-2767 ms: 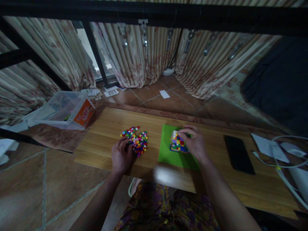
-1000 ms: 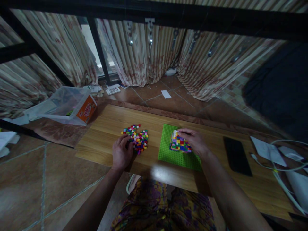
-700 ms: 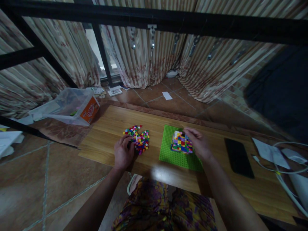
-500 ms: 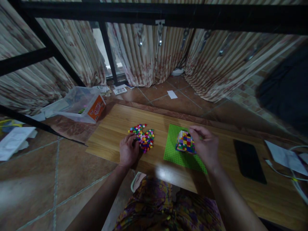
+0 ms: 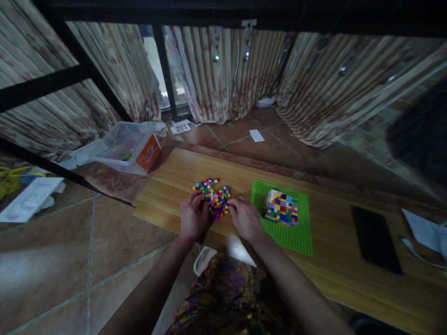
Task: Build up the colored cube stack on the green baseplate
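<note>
A loose pile of small coloured toy bricks (image 5: pixel 219 199) lies on the wooden table (image 5: pixel 167 181). Against its left edge rests my left hand (image 5: pixel 194 215), fingers curled in and tips partly hidden. From the right, my right hand (image 5: pixel 245 217) reaches the pile with thumb and fingers pinched together; whatever is between them is too small to make out. Just right of that hand, a green studded baseplate (image 5: pixel 300 237) carries a block-shaped build of many-coloured bricks (image 5: pixel 281 208).
A clear plastic box (image 5: pixel 125 146) with an orange label stands beyond the table's left end. A dark flat tablet-like object (image 5: pixel 376 239), white paper (image 5: pixel 424 230) and a white cable (image 5: pixel 415 251) lie at the right. Striped curtains (image 5: pixel 209 79) hang behind a dark metal frame.
My right hand has moved left from the brick build to the right edge of the loose pile. My left hand stays at the pile. The view has shifted slightly.
</note>
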Demonstrator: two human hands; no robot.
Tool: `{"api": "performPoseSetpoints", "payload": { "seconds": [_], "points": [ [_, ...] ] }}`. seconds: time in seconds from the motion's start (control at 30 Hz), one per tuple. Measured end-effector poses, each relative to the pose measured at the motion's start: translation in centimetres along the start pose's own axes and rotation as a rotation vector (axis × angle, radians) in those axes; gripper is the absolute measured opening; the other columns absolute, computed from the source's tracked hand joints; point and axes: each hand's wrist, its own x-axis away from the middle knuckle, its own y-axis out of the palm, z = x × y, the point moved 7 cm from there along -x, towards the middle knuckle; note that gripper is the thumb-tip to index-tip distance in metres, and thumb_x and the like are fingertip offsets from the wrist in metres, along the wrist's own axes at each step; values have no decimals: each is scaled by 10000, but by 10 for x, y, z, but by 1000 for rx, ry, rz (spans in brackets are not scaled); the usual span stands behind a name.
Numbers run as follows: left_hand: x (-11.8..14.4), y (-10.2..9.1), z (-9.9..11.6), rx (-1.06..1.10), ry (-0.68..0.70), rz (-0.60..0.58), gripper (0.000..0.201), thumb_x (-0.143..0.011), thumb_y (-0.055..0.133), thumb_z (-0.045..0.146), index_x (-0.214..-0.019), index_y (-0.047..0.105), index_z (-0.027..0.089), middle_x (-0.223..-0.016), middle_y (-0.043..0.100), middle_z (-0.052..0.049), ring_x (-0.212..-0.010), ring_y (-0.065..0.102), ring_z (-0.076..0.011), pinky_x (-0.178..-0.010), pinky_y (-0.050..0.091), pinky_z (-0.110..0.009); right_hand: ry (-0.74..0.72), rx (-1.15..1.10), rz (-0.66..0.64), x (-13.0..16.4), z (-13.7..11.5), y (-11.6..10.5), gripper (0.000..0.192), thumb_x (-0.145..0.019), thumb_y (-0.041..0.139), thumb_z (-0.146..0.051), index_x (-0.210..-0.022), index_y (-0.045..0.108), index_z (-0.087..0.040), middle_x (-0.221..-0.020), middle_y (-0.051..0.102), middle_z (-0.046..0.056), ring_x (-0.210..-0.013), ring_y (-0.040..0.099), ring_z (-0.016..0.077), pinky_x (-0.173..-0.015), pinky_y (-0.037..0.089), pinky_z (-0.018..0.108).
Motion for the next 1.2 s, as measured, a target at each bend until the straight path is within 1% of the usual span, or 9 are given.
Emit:
{"api": "performPoseSetpoints", "payload": {
  "seconds": [0.17, 0.27, 0.47, 0.77, 0.87, 0.97, 1.07, 1.13, 1.2],
  "points": [
    [0, 0, 0, 8, -14, -10, 210, -864, 556, 253, -1042, 656, 205, -1174, 660, -92, -1095, 621, -259, -969, 465, -447, -39, 48, -38, -6, -4, 5, 213, -908, 506, -146, -947, 689, -249, -953, 636, 42, -903, 599, 182, -807, 443, 285],
    [0, 0, 1, 13, -15, -12, 208, -863, 559, 257, -1041, 657, 208, -1172, 660, -91, -1086, 623, -256, -962, 469, -443, -68, 64, -56, -5, -4, 6, 191, -907, 520, -153, -917, 681, -256, -936, 623, 34, -904, 591, 182, -799, 434, 280],
    [-1, -1, 1, 7, -14, -12, 208, -861, 561, 255, -1038, 657, 200, -1172, 663, -94, -1084, 623, -256, -961, 469, -440, -29, 55, -44, 2, 2, -2, 167, -909, 526, -161, -824, 649, -236, -887, 621, 30, -880, 592, 179, -808, 428, 282],
    [-1, -2, 1, 4, 2, -1, 199, -865, 555, 249, -1029, 654, 196, -1161, 665, -97, -1092, 619, -256, -963, 468, -435, -26, 137, -81, -2, -2, 2, 172, -921, 505, -164, -832, 640, -222, -905, 626, 52, -900, 585, 197, -795, 432, 295],
    [-1, -1, 0, -2, 11, -2, 200, -866, 552, 248, -1030, 654, 196, -1165, 663, -95, -1086, 621, -255, -961, 469, -435, -32, 85, -49, 2, -4, -1, 166, -927, 501, -166, -835, 633, -210, -900, 636, 58, -916, 590, 203, -815, 441, 304],
    [-1, -1, -1, -12, 27, 4, 200, -870, 550, 254, -1027, 657, 190, -1161, 663, -97, -1085, 617, -256, -957, 470, -433, -28, -118, 44, 15, -9, -19, 162, -947, 486, -196, -885, 635, -206, -881, 661, 42, -863, 616, 179, -799, 461, 294],
    [-2, -1, -2, -11, 53, 12, 207, -870, 552, 266, -1027, 659, 185, -1154, 665, -102, -1077, 619, -256, -953, 475, -432, 3, -325, 167, 33, -6, -53, 158, -948, 511, -260, -942, 665, -223, -919, 702, 25, -847, 649, 160, -780, 485, 280],
    [-2, -1, -2, -4, 64, 15, 210, -870, 552, 272, -1027, 660, 184, -1149, 667, -104, -1071, 623, -254, -950, 479, -432, 54, -363, 283, 43, 8, -81, 166, -929, 540, -302, -957, 690, -235, -933, 716, 25, -860, 662, 168, -786, 500, 292],
    [-3, -1, -2, 0, 68, 17, 212, -869, 552, 275, -1024, 662, 182, -1146, 669, -106, -1069, 624, -256, -950, 483, -432, 115, -351, 365, 49, 30, -105, 202, -919, 537, -329, -972, 707, -234, -965, 718, 38, -875, 667, 183, -783, 511, 310]
  ]
}}
